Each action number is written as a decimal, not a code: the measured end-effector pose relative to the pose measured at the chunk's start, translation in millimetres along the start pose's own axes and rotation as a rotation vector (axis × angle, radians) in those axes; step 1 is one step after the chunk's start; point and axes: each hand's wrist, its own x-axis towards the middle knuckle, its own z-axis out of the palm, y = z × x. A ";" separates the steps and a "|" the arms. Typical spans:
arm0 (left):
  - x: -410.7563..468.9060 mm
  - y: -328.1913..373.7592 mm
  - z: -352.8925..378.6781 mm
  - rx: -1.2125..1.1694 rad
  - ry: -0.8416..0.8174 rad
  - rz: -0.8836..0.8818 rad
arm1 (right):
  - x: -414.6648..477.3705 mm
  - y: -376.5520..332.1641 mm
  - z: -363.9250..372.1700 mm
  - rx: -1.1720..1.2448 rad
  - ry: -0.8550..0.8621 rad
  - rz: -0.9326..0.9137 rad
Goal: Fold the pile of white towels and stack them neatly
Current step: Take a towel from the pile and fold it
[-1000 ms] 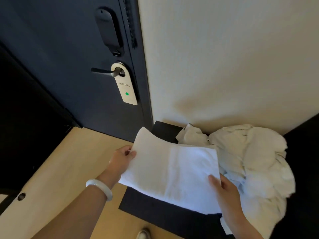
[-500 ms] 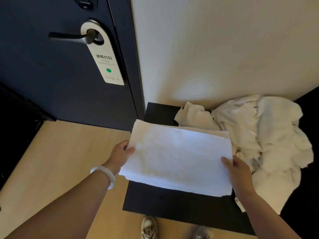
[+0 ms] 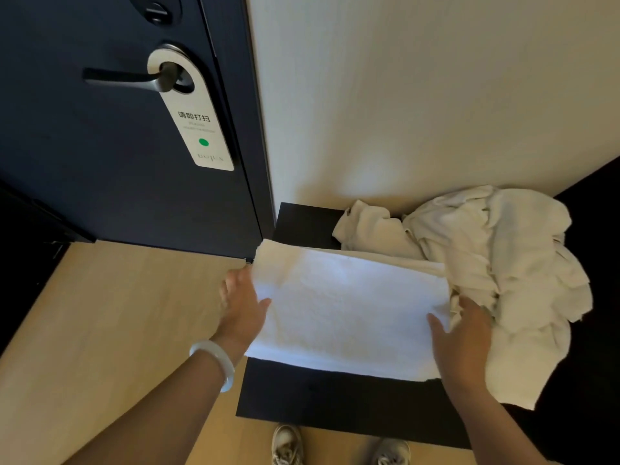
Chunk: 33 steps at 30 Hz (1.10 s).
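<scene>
A folded white towel [image 3: 349, 310] lies flat over a black surface [image 3: 322, 397], with another white layer showing under its far edge. My left hand [image 3: 241, 307] holds its left edge, thumb on top and fingers underneath. My right hand [image 3: 463, 340] holds its right edge the same way, thumb on the cloth. A crumpled pile of white towels [image 3: 496, 273] sits to the right, against the wall, touching the folded towel's right side.
A dark door [image 3: 100, 179] with a lever handle [image 3: 127, 80] and a hanging door tag [image 3: 194, 119] stands at the left. A cream wall [image 3: 419, 95] is behind the pile. Light wooden floor [image 3: 117, 313] lies left of the black surface. My shoes [image 3: 288, 444] show at the bottom.
Both hands have lowered the folded towel from a tilted hold in the air to lying flat on the black surface. The view has tipped downward.
</scene>
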 end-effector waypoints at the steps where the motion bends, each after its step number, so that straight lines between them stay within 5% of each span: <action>1: -8.1 8.5 4.5 0.133 0.048 0.104 | -5.8 -6.5 0.1 -0.075 0.018 -0.125; 5: -32.0 29.5 33.4 0.380 -0.204 0.385 | -8.2 -8.5 14.3 -0.192 -0.172 -0.297; 8: -31.2 25.0 50.1 0.541 -0.353 0.383 | 6.4 -0.6 17.1 -0.182 -0.329 -0.273; 16: -27.4 36.1 62.1 0.566 -0.367 0.312 | 48.4 13.7 -24.0 -0.139 -0.619 -0.368; 19: -33.6 70.6 67.2 0.538 -0.349 0.332 | 59.1 23.6 -53.9 -0.085 -0.554 -0.386; 25: -52.9 204.0 90.4 0.338 -0.245 0.574 | 117.5 52.6 -110.1 -0.043 -0.149 -0.174; 30: -56.8 286.4 125.7 0.296 -0.248 0.617 | 178.3 53.8 -119.7 -0.004 -0.291 0.071; 33: -60.5 306.1 144.6 0.263 -0.280 0.523 | 190.4 51.6 -109.1 -0.188 -0.313 0.102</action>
